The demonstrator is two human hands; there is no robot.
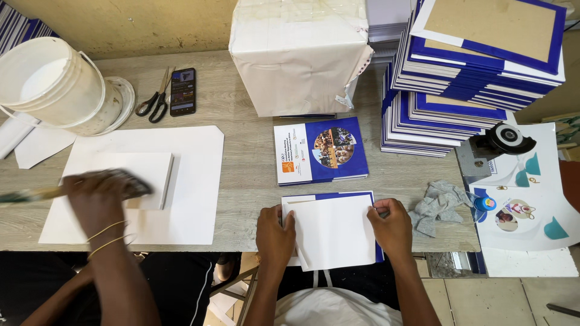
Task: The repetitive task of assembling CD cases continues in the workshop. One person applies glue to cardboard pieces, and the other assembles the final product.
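Note:
My left hand (275, 232) presses on the left edge of a white sheet (333, 232) that lies over a blue-edged book cover (344, 195) at the table's near edge. On the sheet's right edge rests my right hand (391, 224), with the fingers curled over the corner. Both hands hold the sheet flat. Just beyond them lies a finished book (320, 151) with a blue and white cover.
At left, another person's hand (96, 196) sweeps a brush (36, 194) over a white block (142, 175) on a large white sheet. A white bucket (54, 84), scissors (154, 99), a phone (182, 90), a wrapped parcel (299, 54), stacked covers (471, 72) and a grey rag (438, 205) stand around.

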